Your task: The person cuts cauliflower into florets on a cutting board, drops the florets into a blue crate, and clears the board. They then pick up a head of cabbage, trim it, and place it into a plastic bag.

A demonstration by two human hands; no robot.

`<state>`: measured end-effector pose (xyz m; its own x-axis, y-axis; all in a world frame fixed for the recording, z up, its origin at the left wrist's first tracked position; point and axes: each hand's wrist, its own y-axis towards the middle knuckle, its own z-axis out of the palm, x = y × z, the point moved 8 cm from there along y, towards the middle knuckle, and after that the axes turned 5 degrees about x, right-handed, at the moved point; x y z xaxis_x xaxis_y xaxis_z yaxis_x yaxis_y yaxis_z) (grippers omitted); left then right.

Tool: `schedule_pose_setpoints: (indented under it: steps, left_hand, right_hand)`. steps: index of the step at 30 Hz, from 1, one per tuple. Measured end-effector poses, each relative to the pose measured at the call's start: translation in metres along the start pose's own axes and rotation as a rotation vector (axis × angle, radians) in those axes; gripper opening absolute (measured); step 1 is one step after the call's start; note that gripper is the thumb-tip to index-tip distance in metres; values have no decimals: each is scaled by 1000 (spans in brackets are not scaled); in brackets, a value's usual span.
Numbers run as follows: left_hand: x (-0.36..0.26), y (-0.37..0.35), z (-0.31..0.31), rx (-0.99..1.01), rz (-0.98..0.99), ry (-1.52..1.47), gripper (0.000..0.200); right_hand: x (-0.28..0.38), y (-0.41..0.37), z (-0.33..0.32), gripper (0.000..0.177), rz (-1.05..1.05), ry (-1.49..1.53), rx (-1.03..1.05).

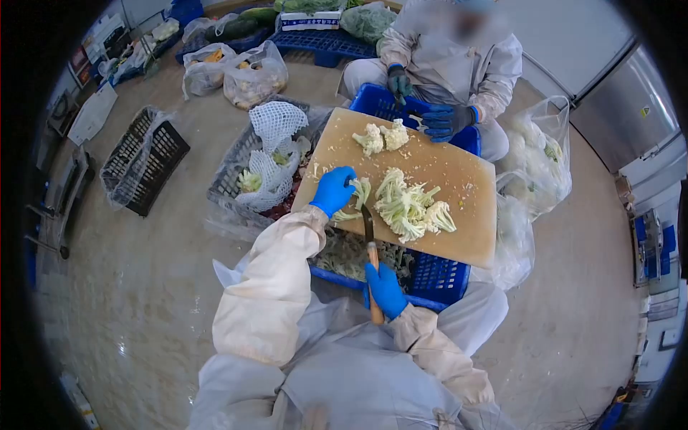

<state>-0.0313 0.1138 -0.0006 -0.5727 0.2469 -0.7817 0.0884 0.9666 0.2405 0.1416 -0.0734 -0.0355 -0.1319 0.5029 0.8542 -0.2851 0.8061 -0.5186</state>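
My left hand (333, 191), in a blue glove, is closed on a cauliflower piece (361, 190) at the left side of a tan cutting board (459, 172). My right hand (387, 289), also blue-gloved, grips the wooden handle of a knife (372, 254). Its dark blade points away from me, with the tip beside the piece in my left hand. Cut cauliflower florets (405, 206) lie heaped on the board just right of the blade. Farther off on the board are more cauliflower florets (382, 137), with crumbs scattered around.
The board rests across a blue basket (441, 276) holding trimmings. Opposite sits a co-worker (451, 64) with dark gloves. On the left are a crate (236, 154) with foam netting and a black crate (143, 161). Plastic bags of cauliflower (534, 154) stand at the right.
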Motion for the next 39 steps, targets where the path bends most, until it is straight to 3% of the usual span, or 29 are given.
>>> schedule_pose_setpoints:
  steps: [3, 6, 7, 9, 11, 13, 15, 17, 18, 20, 21, 23, 24, 26, 31, 33, 34, 37, 39]
  left_hand:
    - [1, -2, -9, -85, 61, -68, 18]
    - [4, -3, -2, 268, 30, -38, 29]
    - [-7, -2, -3, 267, 35, -36, 29]
    - [-60, -10, -28, -265, 390, 214, 22]
    - [-65, -7, -19, -276, 472, 157, 22]
    - [-38, -4, 21, 290, 220, 102, 25]
    - [-47, -11, 17, 381, 288, 292, 22]
    - [-46, -23, 15, 732, -80, 116, 17]
    - [-46, -19, 20, 734, -78, 121, 17]
    - [-60, 9, 7, 204, 104, 159, 16]
    - [-64, 21, 21, 203, 113, 153, 16]
    - [-100, 43, 31, -14, 499, 181, 17]
    - [-93, 53, 41, -19, 511, 177, 17]
    - [-74, 70, 80, 267, 431, 299, 21]
    - [-31, 44, 25, 250, 195, 119, 23]
    - [-20, 18, -23, 17, 92, -120, 18]
    - [-9, 5, -33, 16, 77, -109, 18]
    - [3, -20, -42, 119, 38, 10, 20]
    - [-7, -26, -35, 267, 154, -35, 23]
  right_hand:
    - [-29, -32, -9, 23, 14, -28, 11]
    - [-21, -61, -29, 20, 43, -92, 29]
    - [-19, -60, -32, 20, 38, -91, 27]
    - [-1, -62, -51, 19, -127, -140, -140]
    - [10, -56, -59, 26, -133, -219, -175]
    - [22, -53, -62, 27, -152, -312, -214]
    - [11, -43, -74, 28, -239, -477, -251]
    - [11, -42, -77, 29, -328, -632, -294]
    - [12, -45, -79, 29, -316, -612, -303]
    - [14, -50, -81, 30, -304, -597, -317]
    - [16, -54, -80, 30, -320, -606, -315]
    - [17, -57, -80, 30, -342, -622, -326]
    - [13, -55, -80, 30, -335, -612, -317]
    - [10, -53, -77, 31, -323, -558, -288]
    - [9, -47, -68, 31, -334, -589, -256]
    - [11, -39, -58, 31, -362, -623, -220]
    - [23, -38, -48, 31, -398, -684, -208]
    - [34, -27, -35, 31, -424, -737, -187]
    - [36, -20, -35, 32, -366, -706, -184]
